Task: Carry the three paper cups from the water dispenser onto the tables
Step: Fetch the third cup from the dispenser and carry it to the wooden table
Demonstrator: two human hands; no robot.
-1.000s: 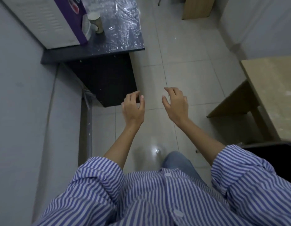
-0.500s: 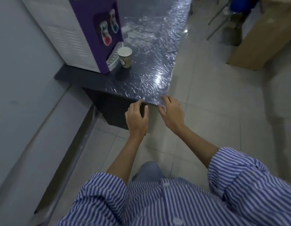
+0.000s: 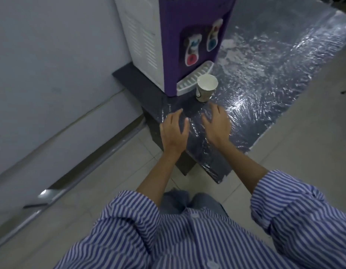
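Both hands now hover over the counter's edge, closer than before: left hand (image 3: 174, 129) and right hand (image 3: 216, 126) spread, empty. One paper cup (image 3: 206, 88) stands upright at twelve o'clock, beside the dispenser (image 3: 168, 35), ready to grasp.

We see one paper cup (image 3: 206, 88) just above the middle of the frame, white with a dark printed mark on its side, standing upright with its open mouth toward us. It sits on the dark, plastic-wrapped table (image 3: 265, 90), just beside the white drip tray of the purple-fronted water dispenser (image 3: 189, 35) at upper centre.
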